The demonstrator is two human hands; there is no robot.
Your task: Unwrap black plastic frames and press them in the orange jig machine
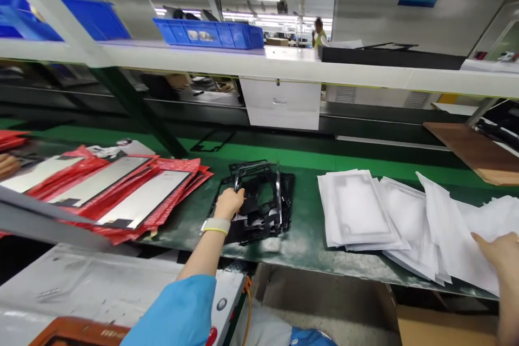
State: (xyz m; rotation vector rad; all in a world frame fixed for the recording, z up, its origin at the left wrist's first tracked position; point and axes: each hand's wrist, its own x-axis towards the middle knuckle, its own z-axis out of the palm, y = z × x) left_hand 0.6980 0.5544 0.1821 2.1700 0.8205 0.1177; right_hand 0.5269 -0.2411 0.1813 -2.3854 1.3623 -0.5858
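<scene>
My left hand [229,204], with a pale band at the wrist, is closed on the edge of a black frame in a pile of thin black frames [265,200] on the green bench. At the far right my right hand [500,251] touches loose white sheets [462,243], its thumb apart and its other fingers partly cut off by the picture edge. Between the hands lie white sleeves [360,208] in overlapping stacks. Left of the black pile, red wrapping [170,211] holds flat pale panels [146,197] with dark ends.
Above the bench runs a white shelf [292,65] with a blue bin [208,33] and a black tray [389,57]. A brown board [478,151] juts in at the right. Another person's hand [8,165] shows at the far left. A green post [138,113] stands behind the panels.
</scene>
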